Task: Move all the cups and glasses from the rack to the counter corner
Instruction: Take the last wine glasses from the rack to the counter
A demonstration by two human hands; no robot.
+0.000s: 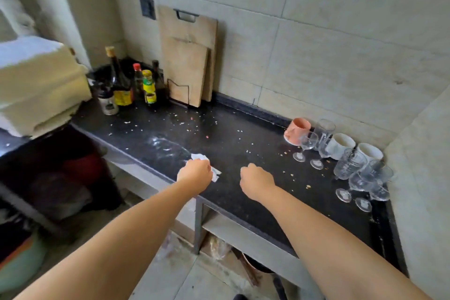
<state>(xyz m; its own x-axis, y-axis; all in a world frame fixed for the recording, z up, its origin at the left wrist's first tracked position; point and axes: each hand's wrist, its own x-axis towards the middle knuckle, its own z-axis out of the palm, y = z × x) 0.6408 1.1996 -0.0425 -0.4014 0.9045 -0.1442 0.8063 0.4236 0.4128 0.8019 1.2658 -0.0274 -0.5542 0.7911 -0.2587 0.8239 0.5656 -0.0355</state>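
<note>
Cups and glasses stand grouped at the right end of the dark counter, by the wall corner: a pink cup tilted on its side, two white cups, and several clear stemmed glasses and glass mugs. My left hand is closed on a white crumpled tissue pressed on the counter near its front edge. My right hand hovers beside it as a loose fist, holding nothing. No rack is in view.
Sauce bottles cluster at the counter's far left corner beside two wooden cutting boards leaning on the wall. Crumbs and a wet smear lie on the counter. A cream appliance stands at left.
</note>
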